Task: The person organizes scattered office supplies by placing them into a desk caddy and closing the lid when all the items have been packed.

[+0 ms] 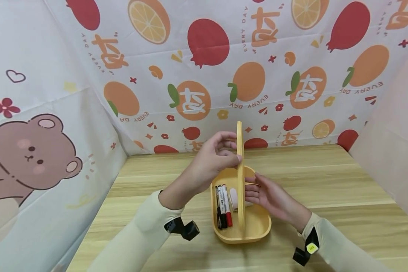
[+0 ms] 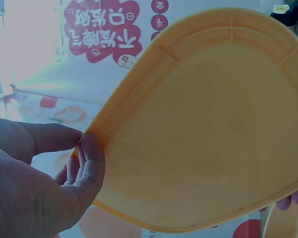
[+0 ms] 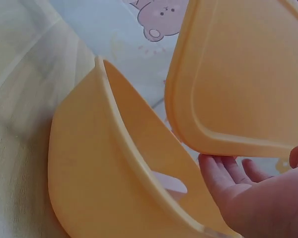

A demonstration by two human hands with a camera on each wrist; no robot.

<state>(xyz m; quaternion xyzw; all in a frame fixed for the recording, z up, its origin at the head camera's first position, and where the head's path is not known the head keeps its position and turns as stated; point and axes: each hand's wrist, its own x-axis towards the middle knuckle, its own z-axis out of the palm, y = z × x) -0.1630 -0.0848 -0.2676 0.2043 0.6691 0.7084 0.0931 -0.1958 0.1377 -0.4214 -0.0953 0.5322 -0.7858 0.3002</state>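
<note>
My left hand [image 1: 207, 162] pinches a yellow plastic lid [image 1: 240, 177] at its upper edge, thumb on one side and fingers on the other. The lid stands on edge above a yellow box [image 1: 263, 226]; its broad inner face fills the left wrist view. Under the lid's lower edge, the fingertips of my right hand [image 3: 268, 198] touch it, fingers extended. Inside the box lie a slim black pen [image 1: 218, 209], a black-capped marker [image 1: 222, 207], a red-capped marker [image 1: 227, 211] and a pale pinkish-white rounded item [image 3: 171, 184], partly hidden by the lid from above.
The box stands on a light wood-grain table [image 1: 312, 189]. Fruit-printed cloth [image 1: 207, 94] hangs along the back, and a bear-printed sheet [image 1: 34, 151] covers the left side. A pale sheet [image 1: 394, 151] borders the right.
</note>
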